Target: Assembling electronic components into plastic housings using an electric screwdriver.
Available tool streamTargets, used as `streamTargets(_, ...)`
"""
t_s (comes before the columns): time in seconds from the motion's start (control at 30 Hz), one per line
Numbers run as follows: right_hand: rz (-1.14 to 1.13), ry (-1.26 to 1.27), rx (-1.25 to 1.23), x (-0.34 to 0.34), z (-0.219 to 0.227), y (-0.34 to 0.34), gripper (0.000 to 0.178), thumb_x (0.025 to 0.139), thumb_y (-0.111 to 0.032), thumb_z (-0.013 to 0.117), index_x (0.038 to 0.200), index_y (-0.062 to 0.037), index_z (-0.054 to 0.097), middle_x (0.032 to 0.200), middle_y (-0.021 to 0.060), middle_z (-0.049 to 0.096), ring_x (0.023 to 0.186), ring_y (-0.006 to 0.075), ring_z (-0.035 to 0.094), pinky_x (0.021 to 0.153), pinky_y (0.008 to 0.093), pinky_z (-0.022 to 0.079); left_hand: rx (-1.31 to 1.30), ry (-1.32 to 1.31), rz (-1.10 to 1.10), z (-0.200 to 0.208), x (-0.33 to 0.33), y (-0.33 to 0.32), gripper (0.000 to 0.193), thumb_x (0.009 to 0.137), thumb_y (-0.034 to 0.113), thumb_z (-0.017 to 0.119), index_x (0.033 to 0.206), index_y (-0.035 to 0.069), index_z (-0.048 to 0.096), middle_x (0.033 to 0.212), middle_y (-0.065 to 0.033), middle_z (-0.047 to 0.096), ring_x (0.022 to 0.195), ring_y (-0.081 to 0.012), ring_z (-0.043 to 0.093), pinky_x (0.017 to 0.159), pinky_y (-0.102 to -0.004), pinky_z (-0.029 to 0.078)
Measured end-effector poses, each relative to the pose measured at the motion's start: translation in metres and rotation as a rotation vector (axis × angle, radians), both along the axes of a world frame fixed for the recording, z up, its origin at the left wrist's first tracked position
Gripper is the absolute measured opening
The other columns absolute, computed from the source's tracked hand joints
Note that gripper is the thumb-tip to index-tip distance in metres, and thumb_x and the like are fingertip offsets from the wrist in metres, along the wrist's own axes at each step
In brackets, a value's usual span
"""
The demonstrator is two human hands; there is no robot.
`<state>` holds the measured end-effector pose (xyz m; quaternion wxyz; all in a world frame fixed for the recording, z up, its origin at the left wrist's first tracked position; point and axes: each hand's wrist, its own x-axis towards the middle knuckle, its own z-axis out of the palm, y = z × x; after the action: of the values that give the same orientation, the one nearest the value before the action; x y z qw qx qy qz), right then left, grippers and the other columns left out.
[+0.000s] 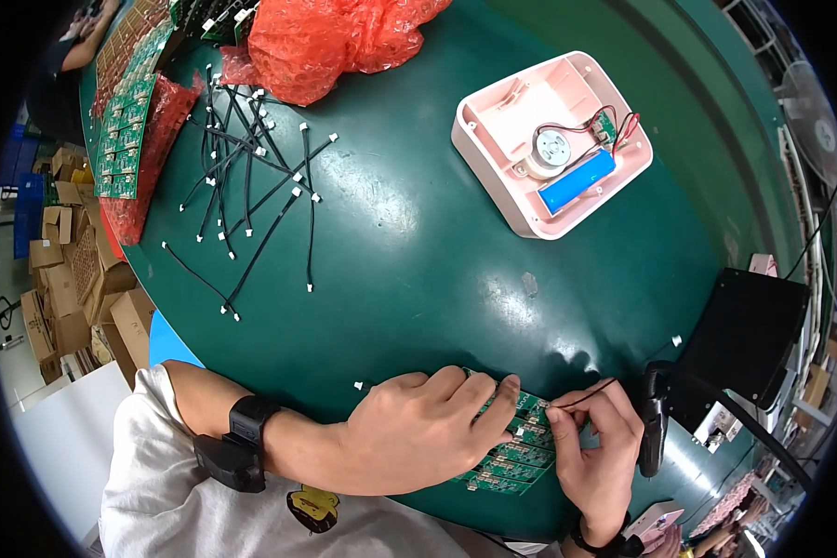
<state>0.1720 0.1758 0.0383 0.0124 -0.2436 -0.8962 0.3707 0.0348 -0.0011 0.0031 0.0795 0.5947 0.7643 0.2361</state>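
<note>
At the near edge of the table, my left hand (437, 423) is closed on a panel of joined green circuit boards (521, 465), its fingers bent over the top. Part of the panel is hidden beneath that hand. My right hand (600, 432) pinches a thin black cable (586, 397) between thumb and finger, at the panel's right edge. The cable runs up and right toward a white connector (676, 341). Just left of my left hand another white connector (358, 385) lies on the table. The exact contact point of the right fingertips is too small to make out.
Several black cables with white plugs (251, 167) lie scattered at the far left, beside red bubble wrap (316, 46) and more green boards (126, 139). A pink housing (493, 181) holds a motor and a blue battery. A black box (744, 344) stands at right.
</note>
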Motion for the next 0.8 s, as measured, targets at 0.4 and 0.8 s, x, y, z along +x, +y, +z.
streamTargets(0.4, -0.232, -0.208, -0.165, -0.009, 0.006, -0.005, 0.018, 0.083, 0.005, 0.080, 0.095, 0.0023, 0.067, 0.085, 0.0063, 0.067, 0.072, 0.0112, 0.061, 0.063, 0.0257, 0.043, 0.010, 0.013, -0.003, 0.004, 0.000, 0.000, 0.051, 0.084, 0.040, 0.082, 0.119, 0.004, 0.074, 0.085, 0.0007, 0.055, 0.073, -0.0122, 0.057, 0.054, -0.0233, 0.048)
streamTargets(0.8, 0.344, 0.282, 0.559, -0.003, 0.004, -0.032, 0.033, 0.067, -0.001, 0.085, 0.097, -0.0009, 0.073, 0.088, 0.0085, 0.068, 0.072, 0.0285, 0.064, 0.063, 0.0374, 0.049, 0.097, -0.030, -0.110, -0.005, -0.006, -0.003, 0.041, 0.080, 0.027, 0.081, 0.109, 0.000, 0.074, 0.084, -0.0006, 0.060, 0.073, -0.0140, 0.057, 0.055, -0.0250, 0.050)
